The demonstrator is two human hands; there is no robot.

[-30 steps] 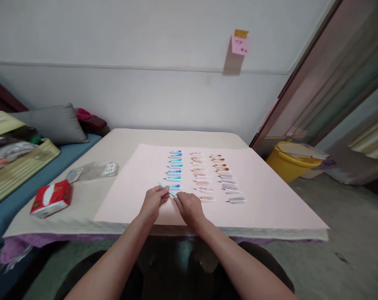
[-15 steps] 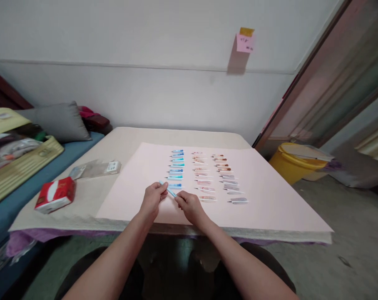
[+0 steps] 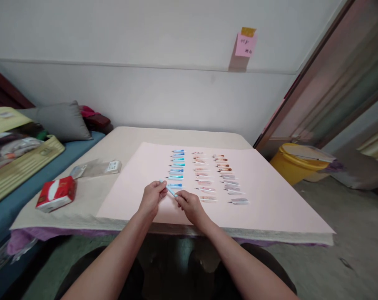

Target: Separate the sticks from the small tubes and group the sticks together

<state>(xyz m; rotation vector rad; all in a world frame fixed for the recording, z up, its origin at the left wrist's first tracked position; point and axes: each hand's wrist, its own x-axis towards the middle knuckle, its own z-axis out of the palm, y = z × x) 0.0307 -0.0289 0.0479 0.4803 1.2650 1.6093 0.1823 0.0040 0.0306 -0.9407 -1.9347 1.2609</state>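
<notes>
Between my two hands is a slim light-blue pen [image 3: 170, 191], held at a slant just above the table. My left hand [image 3: 152, 197] pinches its upper-left end, and my right hand [image 3: 190, 204] pinches the lower-right end. Beyond my hands, more pens lie in three columns: blue and teal ones [image 3: 177, 165] at left, pale pink ones [image 3: 204, 182] in the middle, and brown [image 3: 223, 166] to grey [image 3: 239, 201] ones at right. My left fingers partly cover the nearest blue pen.
A pink sheet [image 3: 270, 208] covers much of the cloth-covered table. At left sit a red tissue pack [image 3: 57, 193] and a clear plastic wrapper [image 3: 95, 168]. A yellow bin [image 3: 290, 162] stands on the floor at right. A pink note [image 3: 245, 45] hangs on the wall.
Both hands keep their hold on the light-blue pen in nearly the same place. The view has shifted very slightly.
</notes>
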